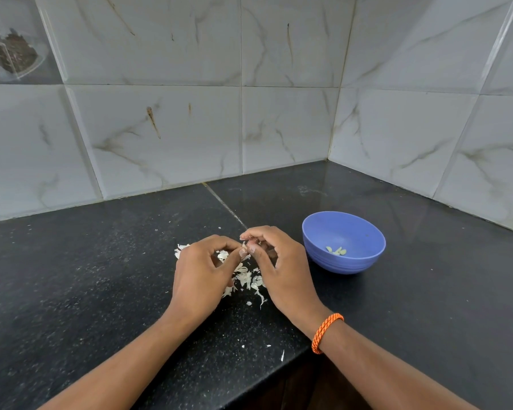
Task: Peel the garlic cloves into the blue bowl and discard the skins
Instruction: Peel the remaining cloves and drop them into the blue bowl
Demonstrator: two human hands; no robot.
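Your left hand (200, 272) and right hand (279, 261) meet in a narrow two-handed grip on one clove (245, 250), directly above the skins (246, 279) so peel drops there, bowl (344, 242) just right for the drop.

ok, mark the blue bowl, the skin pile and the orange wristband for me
blue bowl (365, 263): head view, front outer wall.
skin pile (247, 279): head view, middle of the heap on the counter.
orange wristband (326, 331): head view, middle of the band on the right wrist.
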